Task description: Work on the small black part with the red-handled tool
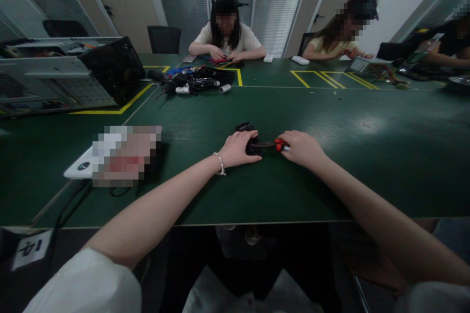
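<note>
On the green table (205, 195) in front of me lies a small black part (243, 127), its kind hard to make out. My left hand (237, 149) is wrapped round it from the left, with thumb and fingers on either side. From the right, my right hand (303, 147) grips pliers (270, 145) by their red handles. The dark jaws point left and reach the black part between the fingers of my left hand. Whether the jaws are closed on a piece of it cannot be made out.
An opened computer case (47, 78) stands at the left, a white power bank (79, 164) nearer me. Tangled black cables and tools (194, 80) lie beyond. A person (227, 34) handles coloured wires opposite; another person (341, 34) sits further right, beside a plastic bottle (420, 56).
</note>
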Demonstrator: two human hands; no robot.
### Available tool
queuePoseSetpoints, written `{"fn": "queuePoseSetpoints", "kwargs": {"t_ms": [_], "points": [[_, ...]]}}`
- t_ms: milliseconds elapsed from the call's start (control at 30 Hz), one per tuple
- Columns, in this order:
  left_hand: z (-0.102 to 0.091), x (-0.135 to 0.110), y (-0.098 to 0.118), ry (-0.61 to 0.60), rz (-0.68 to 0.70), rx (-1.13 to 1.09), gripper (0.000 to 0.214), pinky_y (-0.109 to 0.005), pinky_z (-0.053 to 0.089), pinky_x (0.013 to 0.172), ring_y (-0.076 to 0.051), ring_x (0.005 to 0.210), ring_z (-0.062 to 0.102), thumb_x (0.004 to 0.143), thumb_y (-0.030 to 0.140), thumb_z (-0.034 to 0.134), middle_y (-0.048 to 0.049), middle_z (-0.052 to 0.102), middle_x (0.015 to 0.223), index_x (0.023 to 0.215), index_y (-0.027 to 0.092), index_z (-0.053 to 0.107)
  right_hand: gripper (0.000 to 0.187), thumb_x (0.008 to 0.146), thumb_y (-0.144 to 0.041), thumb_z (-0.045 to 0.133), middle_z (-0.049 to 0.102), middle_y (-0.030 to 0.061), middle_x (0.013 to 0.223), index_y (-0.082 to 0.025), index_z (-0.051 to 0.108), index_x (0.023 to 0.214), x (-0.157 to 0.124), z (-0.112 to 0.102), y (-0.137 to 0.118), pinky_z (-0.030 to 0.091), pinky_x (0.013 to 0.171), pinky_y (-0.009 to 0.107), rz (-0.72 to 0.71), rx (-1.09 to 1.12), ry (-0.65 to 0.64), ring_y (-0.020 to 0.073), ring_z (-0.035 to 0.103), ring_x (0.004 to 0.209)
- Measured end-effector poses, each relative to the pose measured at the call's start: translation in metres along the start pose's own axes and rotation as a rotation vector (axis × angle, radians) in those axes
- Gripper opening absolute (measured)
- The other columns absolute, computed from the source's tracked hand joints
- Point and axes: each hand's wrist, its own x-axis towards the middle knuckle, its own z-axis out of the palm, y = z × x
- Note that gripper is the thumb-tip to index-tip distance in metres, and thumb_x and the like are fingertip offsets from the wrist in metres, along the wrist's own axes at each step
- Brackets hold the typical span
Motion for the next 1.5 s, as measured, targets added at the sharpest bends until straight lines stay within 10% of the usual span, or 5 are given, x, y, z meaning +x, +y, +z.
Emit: {"fn": "queuePoseSetpoints", "kwargs": {"t_ms": [1500], "points": [[0.0019,0.0011,-0.0022,0.003,0.011,0.013,0.072,-0.047,0.036,0.102,-0.030,0.124,0.043,0.071,0.050,0.065,-0.0078,0.050,0.134,0.132,0.020,0.041,0.028,0.076,-0.022,0.052,0.065,0.0108,0.092,-0.012,0.064,0.098,0.0005,-0.0031,-0.0007,0.039,0.070,0.033,-0.040,-0.048,0.018,0.0225,0.056,0.081]]}}
